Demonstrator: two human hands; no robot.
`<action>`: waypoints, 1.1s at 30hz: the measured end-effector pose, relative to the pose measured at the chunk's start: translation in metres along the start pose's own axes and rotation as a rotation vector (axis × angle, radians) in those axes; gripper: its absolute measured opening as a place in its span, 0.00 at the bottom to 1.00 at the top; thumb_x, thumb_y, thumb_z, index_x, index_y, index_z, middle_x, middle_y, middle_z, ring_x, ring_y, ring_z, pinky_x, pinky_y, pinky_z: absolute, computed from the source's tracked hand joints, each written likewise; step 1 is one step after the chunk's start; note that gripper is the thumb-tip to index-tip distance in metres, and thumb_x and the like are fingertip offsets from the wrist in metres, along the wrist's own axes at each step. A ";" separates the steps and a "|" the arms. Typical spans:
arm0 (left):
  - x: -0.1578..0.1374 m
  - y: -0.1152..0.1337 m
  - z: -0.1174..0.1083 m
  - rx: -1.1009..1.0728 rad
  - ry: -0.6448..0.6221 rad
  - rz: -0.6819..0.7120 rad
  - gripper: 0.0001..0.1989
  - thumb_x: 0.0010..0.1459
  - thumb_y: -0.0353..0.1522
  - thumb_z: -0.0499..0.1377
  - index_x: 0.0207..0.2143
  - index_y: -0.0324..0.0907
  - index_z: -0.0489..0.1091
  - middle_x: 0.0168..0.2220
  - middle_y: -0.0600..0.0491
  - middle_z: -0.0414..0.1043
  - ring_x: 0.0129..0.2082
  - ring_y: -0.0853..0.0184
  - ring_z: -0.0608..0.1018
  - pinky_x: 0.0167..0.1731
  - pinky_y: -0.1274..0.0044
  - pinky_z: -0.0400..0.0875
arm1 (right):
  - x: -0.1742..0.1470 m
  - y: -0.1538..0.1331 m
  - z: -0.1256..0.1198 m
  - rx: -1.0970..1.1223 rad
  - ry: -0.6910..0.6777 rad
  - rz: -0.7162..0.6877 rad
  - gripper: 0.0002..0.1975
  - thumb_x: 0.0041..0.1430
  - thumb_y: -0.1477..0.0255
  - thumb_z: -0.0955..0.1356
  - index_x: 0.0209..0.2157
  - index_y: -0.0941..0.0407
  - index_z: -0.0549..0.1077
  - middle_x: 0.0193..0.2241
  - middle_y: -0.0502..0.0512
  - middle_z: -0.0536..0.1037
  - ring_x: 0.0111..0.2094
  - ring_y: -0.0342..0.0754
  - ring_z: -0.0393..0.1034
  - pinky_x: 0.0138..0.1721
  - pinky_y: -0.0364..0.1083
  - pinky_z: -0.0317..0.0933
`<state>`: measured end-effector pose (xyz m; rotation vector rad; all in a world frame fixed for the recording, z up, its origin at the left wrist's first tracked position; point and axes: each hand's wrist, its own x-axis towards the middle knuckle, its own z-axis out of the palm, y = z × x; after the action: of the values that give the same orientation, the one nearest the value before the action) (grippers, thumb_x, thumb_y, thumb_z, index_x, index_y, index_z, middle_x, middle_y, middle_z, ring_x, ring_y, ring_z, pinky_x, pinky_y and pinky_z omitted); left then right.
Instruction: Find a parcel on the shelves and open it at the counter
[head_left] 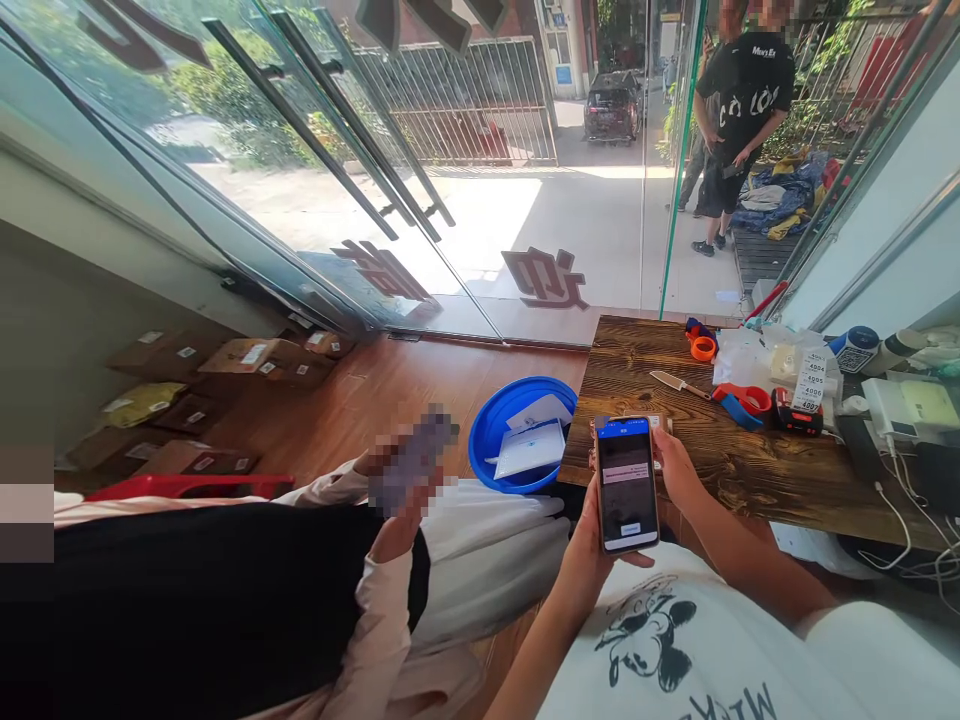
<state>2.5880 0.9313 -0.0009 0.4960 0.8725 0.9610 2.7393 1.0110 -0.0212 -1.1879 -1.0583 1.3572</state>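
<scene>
My left hand (pixel 591 545) is wrapped round a smartphone (pixel 628 490), fingers along its edges and lower back. The lit screen, with a blue bar at the top, faces me. At the phone's upper right edge my right hand (pixel 676 468) is closed, its thumb up beside the phone. A small pale item (pixel 651 422) shows behind the phone's top corner next to those fingers; its kind is mostly hidden. Both hands are at the near left edge of the dark wooden table (pixel 622 375).
A person (pixel 225 590) stands at my left, holding a blurred object. A blue bin (pixel 480 440) with papers is between us. On the table lie a knife (pixel 679 384), orange tape (pixel 703 347), a label gun (pixel 796 408) and cables (pixel 900 490). Cardboard boxes (pixel 259 358) line the left wall.
</scene>
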 end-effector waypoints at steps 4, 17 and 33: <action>-0.002 0.005 0.000 0.013 -0.014 0.003 0.53 0.52 0.62 0.61 0.74 0.56 0.44 0.70 0.43 0.61 0.53 0.47 0.78 0.23 0.72 0.81 | -0.009 0.007 0.007 0.078 -0.021 0.094 0.36 0.55 0.33 0.64 0.35 0.52 0.80 0.34 0.56 0.83 0.39 0.58 0.76 0.46 0.54 0.69; -0.006 0.011 -0.006 -0.025 -0.026 0.050 0.51 0.55 0.59 0.60 0.74 0.54 0.46 0.70 0.44 0.62 0.59 0.44 0.75 0.22 0.73 0.82 | -0.008 -0.003 0.019 0.026 -0.032 0.017 0.29 0.58 0.40 0.65 0.33 0.51 0.79 0.34 0.55 0.83 0.40 0.58 0.75 0.47 0.53 0.69; -0.022 0.014 -0.024 -0.100 0.016 0.093 0.49 0.56 0.59 0.60 0.74 0.54 0.48 0.71 0.44 0.59 0.57 0.45 0.75 0.23 0.71 0.83 | -0.010 -0.023 0.050 0.014 -0.103 0.089 0.14 0.51 0.58 0.67 0.29 0.53 0.79 0.27 0.54 0.80 0.32 0.53 0.71 0.34 0.48 0.65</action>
<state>2.5550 0.9190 0.0049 0.4471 0.8176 1.0899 2.6929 1.0037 0.0095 -1.1770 -1.0767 1.5062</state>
